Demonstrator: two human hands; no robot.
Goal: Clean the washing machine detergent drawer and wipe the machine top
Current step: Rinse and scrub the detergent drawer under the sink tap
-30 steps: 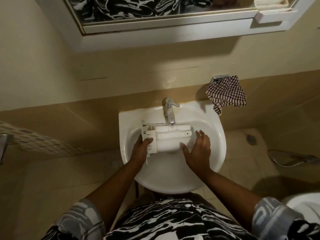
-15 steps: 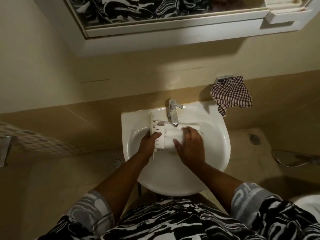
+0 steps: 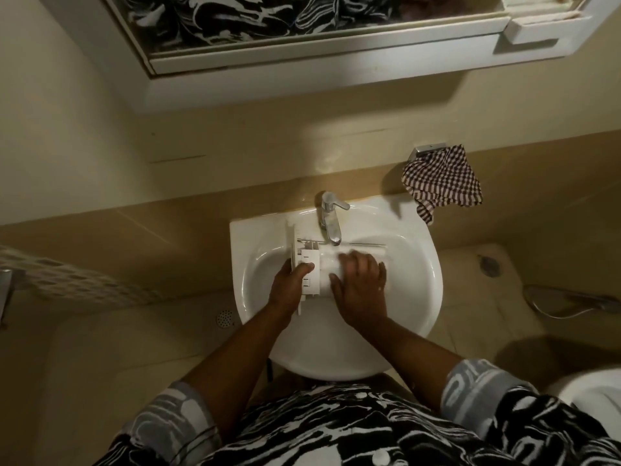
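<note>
Head view: the detergent drawer (image 3: 312, 279) lies across the white sink (image 3: 425, 287) under the tap (image 3: 331, 220). The left hand (image 3: 289, 285) grips its front end, thumb on top. The right hand (image 3: 361, 284) rests flat on its body, fingers spread (somewhat blurred).

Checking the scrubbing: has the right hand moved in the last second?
Yes. The right hand has slid left, from the drawer's right end to nearly under the tap.
</note>
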